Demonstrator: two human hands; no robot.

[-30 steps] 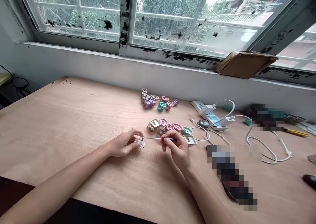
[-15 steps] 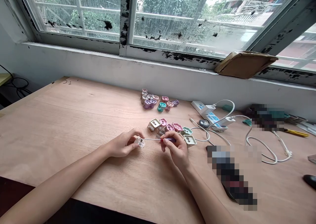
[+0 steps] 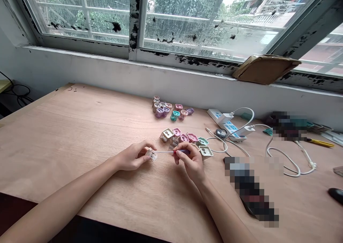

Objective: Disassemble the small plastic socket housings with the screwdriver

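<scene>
Between the thumb and fingers of my left hand is a small clear plastic case, tilted just above the table. My right hand is closed round the dark handle, red at its front end, of a screwdriver. Its thin shaft points left and its tip meets the upper edge of the clear case; whether it goes inside is too small to tell. Close behind my right hand stand several two-hole pencil sharpeners with clear bodies, among them a beige sharpener, a pink sharpener and a cream sharpener.
Farther back is a second cluster of sharpeners, including a purple sharpener and a teal sharpener. A white power strip with white cables lies to the right. Beyond are a yellow utility knife and a black mouse.
A small dark spot at the screwdriver's tip on the clear case no longer shows. Both hands have stayed almost in place, holding the same things.
</scene>
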